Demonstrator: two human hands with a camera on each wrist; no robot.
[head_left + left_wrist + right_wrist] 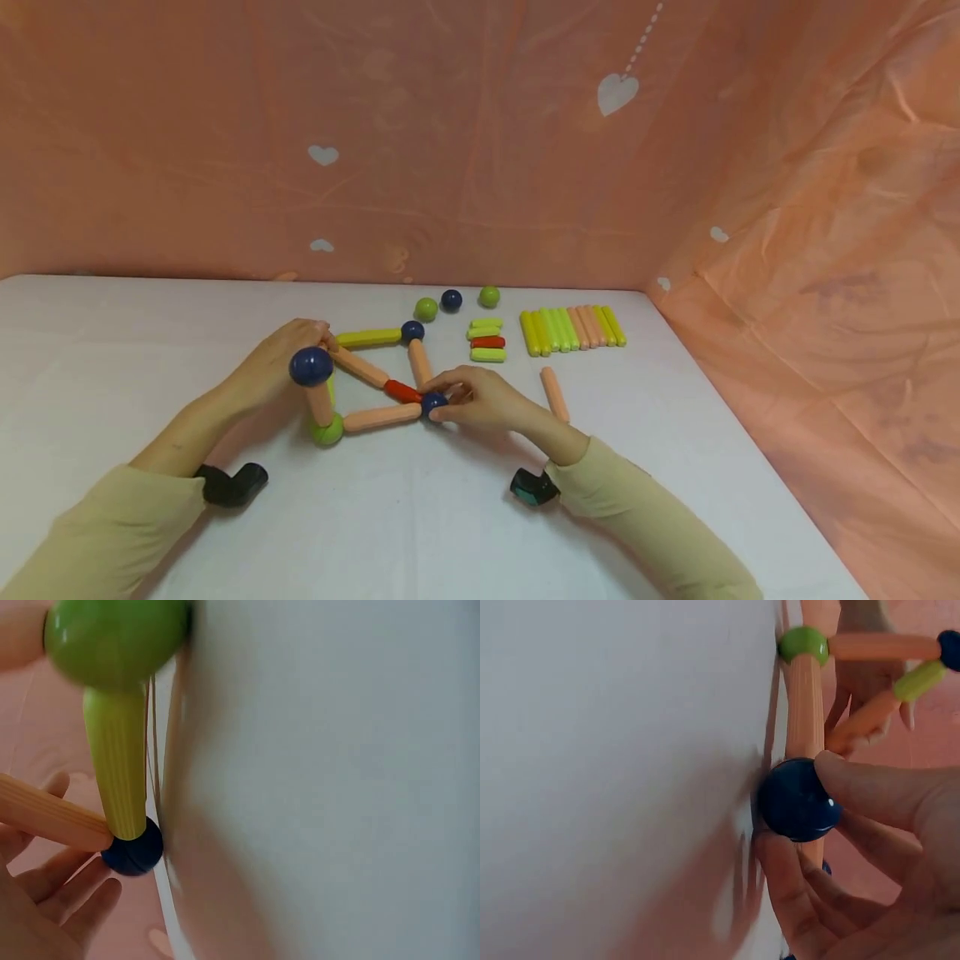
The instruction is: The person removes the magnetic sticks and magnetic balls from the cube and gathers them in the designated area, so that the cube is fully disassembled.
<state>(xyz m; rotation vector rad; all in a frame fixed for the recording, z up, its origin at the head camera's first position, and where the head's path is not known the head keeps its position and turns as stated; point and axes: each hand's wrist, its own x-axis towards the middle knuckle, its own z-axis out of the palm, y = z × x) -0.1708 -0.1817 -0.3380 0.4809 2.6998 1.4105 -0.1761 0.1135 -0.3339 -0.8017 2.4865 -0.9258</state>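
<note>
A structure of magnetic-looking sticks and balls stands on the white table. My right hand (483, 398) pinches the dark blue ball (799, 799) at its near right corner between thumb and fingers. An orange stick (382, 417), another orange stick (420, 362) and a short red stick (403, 392) meet at this ball. At the far left corner, my left hand (277, 358) holds an orange stick (52, 814) beside another blue ball (133, 851). A yellow stick (120, 761) joins that ball to the green ball (327, 429). Above the green ball, an upright stick carries a blue ball (311, 367).
Loose green balls (426, 309) and a blue ball (452, 300) lie at the back. Right of them are short sticks (487, 342) and a row of long sticks (572, 330). One orange stick (555, 394) lies alone beyond the right forearm.
</note>
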